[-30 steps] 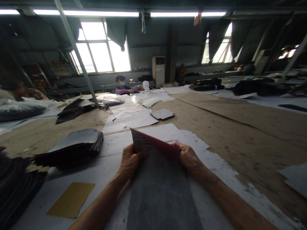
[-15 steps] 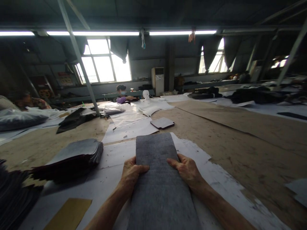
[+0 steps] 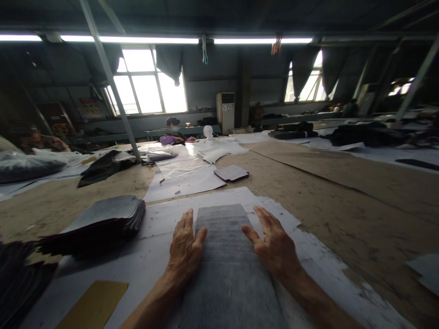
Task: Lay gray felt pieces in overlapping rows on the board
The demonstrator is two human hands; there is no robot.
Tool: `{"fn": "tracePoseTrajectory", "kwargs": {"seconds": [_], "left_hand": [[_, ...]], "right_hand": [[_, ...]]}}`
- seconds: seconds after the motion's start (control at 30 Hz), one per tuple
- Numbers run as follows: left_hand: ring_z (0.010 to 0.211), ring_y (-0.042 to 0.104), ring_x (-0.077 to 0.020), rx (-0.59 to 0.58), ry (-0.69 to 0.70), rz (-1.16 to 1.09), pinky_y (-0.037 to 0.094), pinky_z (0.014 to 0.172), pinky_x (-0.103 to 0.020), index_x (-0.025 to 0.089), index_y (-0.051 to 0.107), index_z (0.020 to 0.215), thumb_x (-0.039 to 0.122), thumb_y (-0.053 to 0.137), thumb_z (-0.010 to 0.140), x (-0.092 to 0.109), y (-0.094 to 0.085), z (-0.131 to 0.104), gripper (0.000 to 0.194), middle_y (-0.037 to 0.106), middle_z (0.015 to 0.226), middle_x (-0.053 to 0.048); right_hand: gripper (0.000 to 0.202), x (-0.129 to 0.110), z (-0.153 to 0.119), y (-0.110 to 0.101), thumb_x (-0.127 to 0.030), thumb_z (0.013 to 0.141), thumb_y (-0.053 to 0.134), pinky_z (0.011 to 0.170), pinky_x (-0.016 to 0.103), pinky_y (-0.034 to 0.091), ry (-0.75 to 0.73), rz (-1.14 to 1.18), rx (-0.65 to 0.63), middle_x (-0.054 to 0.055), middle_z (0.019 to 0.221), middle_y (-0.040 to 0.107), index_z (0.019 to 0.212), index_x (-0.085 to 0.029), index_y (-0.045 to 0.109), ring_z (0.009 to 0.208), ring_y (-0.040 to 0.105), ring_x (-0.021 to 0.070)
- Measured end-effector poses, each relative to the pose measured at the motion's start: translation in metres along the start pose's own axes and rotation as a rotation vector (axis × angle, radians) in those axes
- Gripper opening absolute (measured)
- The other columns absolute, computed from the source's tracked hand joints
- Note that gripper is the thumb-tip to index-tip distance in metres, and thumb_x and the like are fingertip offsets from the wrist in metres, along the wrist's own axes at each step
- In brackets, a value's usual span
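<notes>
A long grey felt-like sheet (image 3: 228, 274), perhaps a stack of them, lies lengthwise in front of me on white paper (image 3: 154, 256). My left hand (image 3: 187, 246) rests along its left edge, fingers stretched forward and thumb over the top. On the opposite edge is my right hand (image 3: 272, 242), also open, its thumb pointing inward above the sheet. Neither hand grips it. To the left stands a stack of cut grey pieces with dark undersides (image 3: 99, 224). Beyond the sheet lies a smaller grey cut piece or thin pile (image 3: 231, 173).
A yellow-brown card (image 3: 94, 304) and another dark stack (image 3: 20, 283) lie at the near left. A metal pole (image 3: 109, 77) rises from the table. A plastic-wrapped bundle (image 3: 30, 167) sits far left. A masked person (image 3: 173, 132) is across the table, near a white fan (image 3: 207, 132).
Both hands have loosened from the sheet's edges, and their fingers are now straightened forward. The sheet's far end has lowered onto the paper.
</notes>
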State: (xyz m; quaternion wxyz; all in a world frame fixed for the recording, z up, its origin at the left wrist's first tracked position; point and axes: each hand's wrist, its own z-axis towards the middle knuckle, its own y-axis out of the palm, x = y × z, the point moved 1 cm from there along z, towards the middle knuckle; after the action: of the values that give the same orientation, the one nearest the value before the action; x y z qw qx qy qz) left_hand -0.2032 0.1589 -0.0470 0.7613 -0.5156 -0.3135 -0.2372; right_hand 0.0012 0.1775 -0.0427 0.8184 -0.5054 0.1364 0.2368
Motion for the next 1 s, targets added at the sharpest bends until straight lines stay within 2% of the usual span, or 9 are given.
{"fn": "tracePoseTrajectory", "kwargs": {"seconds": [0.1,0.2,0.3,0.43,0.57,0.67,0.8,0.9,1.0], "left_hand": [[0.134,0.014,-0.0228,-0.259,0.176,0.229,0.007,0.110,-0.039,0.007,0.027,0.136,0.047,0.033,0.083,0.000,0.006,-0.009,0.067,0.020,0.145,-0.013],[0.134,0.012,-0.0234,-0.407,0.181,0.321,0.007,0.109,-0.039,0.009,0.026,0.136,0.053,0.032,0.082,0.000,0.009,-0.014,0.071,0.017,0.144,-0.011],[0.134,0.014,-0.0222,-0.372,0.151,0.212,0.006,0.110,-0.039,0.009,0.030,0.135,0.050,0.038,0.080,-0.003,0.008,-0.012,0.068,0.020,0.143,-0.011],[0.132,0.024,-0.0184,-0.271,0.090,-0.019,0.010,0.110,-0.036,0.013,0.040,0.130,0.041,0.036,0.082,-0.013,0.000,-0.006,0.056,0.031,0.140,-0.007],[0.131,0.026,-0.0192,-0.255,0.054,-0.030,0.014,0.110,-0.035,0.012,0.040,0.130,0.040,0.037,0.081,-0.018,-0.017,-0.011,0.057,0.034,0.139,-0.007],[0.133,0.020,-0.0181,-0.387,0.116,0.081,0.009,0.110,-0.035,0.013,0.032,0.134,0.041,0.037,0.082,-0.016,-0.025,-0.020,0.059,0.026,0.142,-0.006],[0.135,0.007,-0.0171,-0.604,0.150,0.198,0.000,0.109,-0.037,0.017,0.019,0.138,0.045,0.036,0.084,-0.015,-0.029,-0.026,0.063,0.010,0.146,-0.004],[0.133,0.020,-0.0189,-0.521,0.089,0.041,0.008,0.109,-0.035,0.019,0.034,0.133,0.044,0.039,0.083,-0.016,-0.033,-0.019,0.056,0.026,0.142,-0.004],[0.120,0.043,-0.0227,-0.271,0.027,-0.124,0.026,0.104,-0.034,0.018,0.054,0.119,0.041,0.045,0.080,-0.017,-0.036,-0.012,0.046,0.051,0.128,-0.007]], "right_hand": [[0.069,-0.002,-0.005,0.004,-0.051,0.083,0.037,0.109,0.039,0.015,-0.164,-0.040,-0.274,0.009,0.144,0.022,0.137,-0.009,0.028,0.133,0.013,0.0226],[0.066,-0.005,-0.010,0.008,-0.055,0.085,0.031,0.109,0.044,0.009,-0.218,-0.078,-0.577,0.006,0.144,0.019,0.136,-0.014,0.028,0.133,0.010,0.0227],[0.062,-0.004,-0.009,0.008,-0.052,0.085,0.032,0.109,0.045,0.009,-0.199,-0.038,-0.535,0.007,0.143,0.023,0.135,-0.014,0.031,0.133,0.014,0.0228],[0.043,0.001,0.000,0.002,-0.036,0.082,0.043,0.105,0.039,0.026,-0.177,0.146,-0.302,0.009,0.129,0.048,0.116,-0.013,0.057,0.122,0.039,0.0222],[0.030,-0.002,-0.002,-0.012,-0.031,0.081,0.046,0.097,0.031,0.038,-0.177,0.233,-0.109,0.006,0.104,0.065,0.097,-0.018,0.068,0.104,0.054,0.0193],[0.030,-0.017,-0.017,-0.018,-0.035,0.079,0.054,0.099,0.034,0.036,-0.411,0.317,-0.296,0.002,0.110,0.063,0.104,-0.024,0.065,0.111,0.049,0.0208],[0.054,-0.034,-0.038,-0.018,-0.045,0.081,0.051,0.108,0.048,0.008,-0.629,0.176,-0.711,0.002,0.140,0.032,0.131,-0.028,0.038,0.131,0.021,0.0250],[0.051,-0.033,-0.038,-0.016,-0.047,0.082,0.050,0.109,0.046,0.010,-0.653,0.159,-0.709,0.002,0.137,0.037,0.128,-0.027,0.043,0.130,0.025,0.0242],[0.036,-0.023,-0.028,-0.012,-0.038,0.081,0.054,0.104,0.037,0.029,-0.538,0.225,-0.463,0.005,0.121,0.056,0.112,-0.021,0.059,0.118,0.044,0.0214]]}}
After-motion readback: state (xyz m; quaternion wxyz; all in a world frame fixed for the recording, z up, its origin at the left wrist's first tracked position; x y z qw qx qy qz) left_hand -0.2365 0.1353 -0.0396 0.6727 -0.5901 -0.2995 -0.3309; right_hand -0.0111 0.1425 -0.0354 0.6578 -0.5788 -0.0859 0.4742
